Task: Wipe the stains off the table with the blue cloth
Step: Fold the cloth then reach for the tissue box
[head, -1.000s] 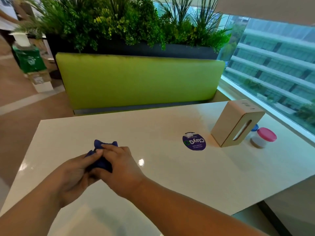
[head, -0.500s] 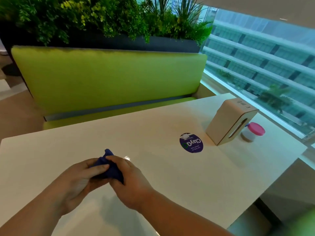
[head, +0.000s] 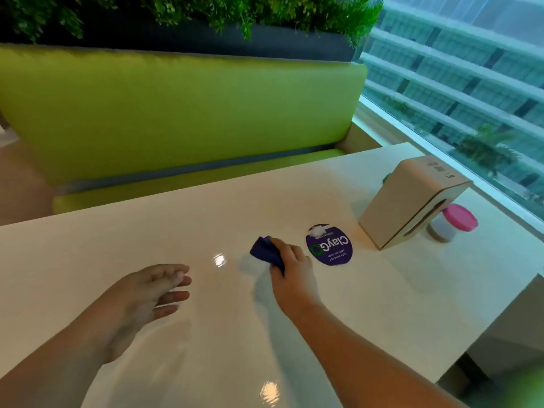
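Note:
The bunched blue cloth (head: 265,251) is in my right hand (head: 290,267), which presses it toward the glossy white table (head: 147,231) just left of a round purple sticker (head: 329,245). A small white smear (head: 318,231) sits on the sticker's far edge. My left hand (head: 150,293) hovers over the table to the left, fingers apart and holding nothing. No other stain shows clearly on the shiny surface.
A beige tissue box (head: 412,201) stands at the right, with a small pink-lidded jar (head: 453,223) behind it. A green bench (head: 176,113) with a planter above runs along the far side. A window (head: 471,69) lines the right edge.
Both hands held the cloth together before. Now my left hand has let go and opened, and my right hand has carried the cloth rightward toward the purple sticker.

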